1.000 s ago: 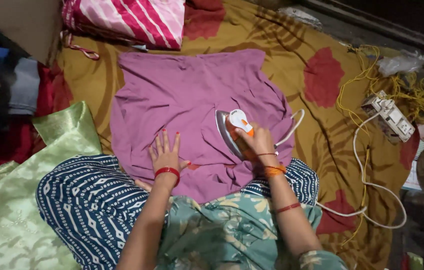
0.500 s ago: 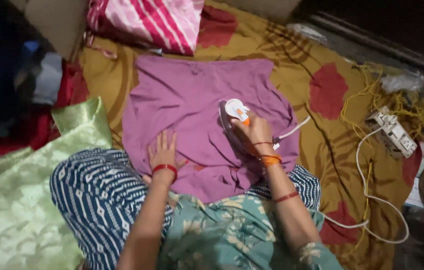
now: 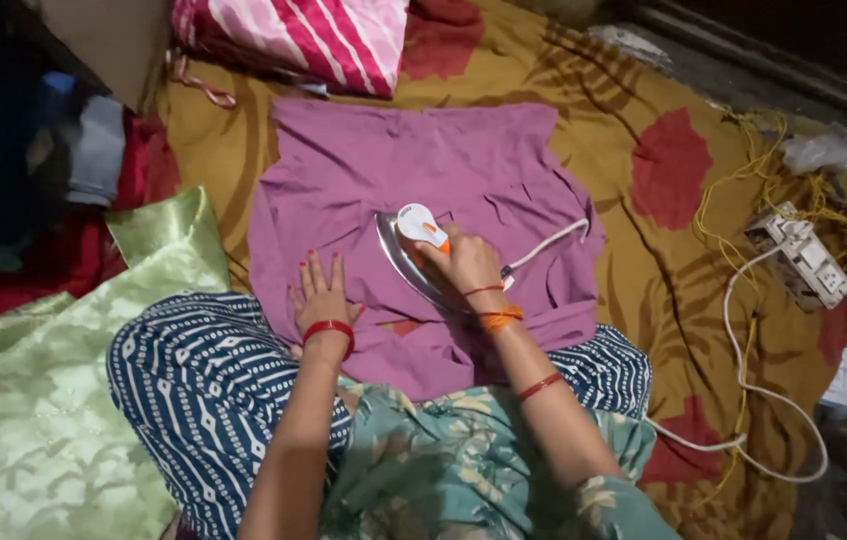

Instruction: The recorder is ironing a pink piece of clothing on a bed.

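- Both hands work on the purple garment (image 3: 424, 190): our right hand (image 3: 464, 262) is clenched around the handle of the iron (image 3: 410, 245), and our left hand (image 3: 321, 295) lies released, palm down and fingers spread, flat on the cloth just left of the iron.
- Under the garment we see the largest thing, a mustard-yellow bedspread (image 3: 634, 270) with red patches and dark leaf-like lines.
- On that spread the purple garment lies opened flat, wide across the top, creased in shallow folds near its upper left corner, its near edge reaching our knees.
- Left of the garment a pale green satin cloth (image 3: 54, 400) with a woven pattern spreads beside our patterned blue-and-white trousers (image 3: 194, 370).
- Beyond the garment's far edge sits a folded pink-and-white striped cloth (image 3: 314, 35).
- Near the garment's middle stands the iron, flat on its shiny metal soleplate, with a white body and orange trim, its nose pointing away and to the left.
- From the iron a white cord (image 3: 744, 330) runs off the garment's right edge and loops across the spread.
- Well right of the garment a white power strip (image 3: 804, 262) lies among tangled yellow wire (image 3: 844, 205).
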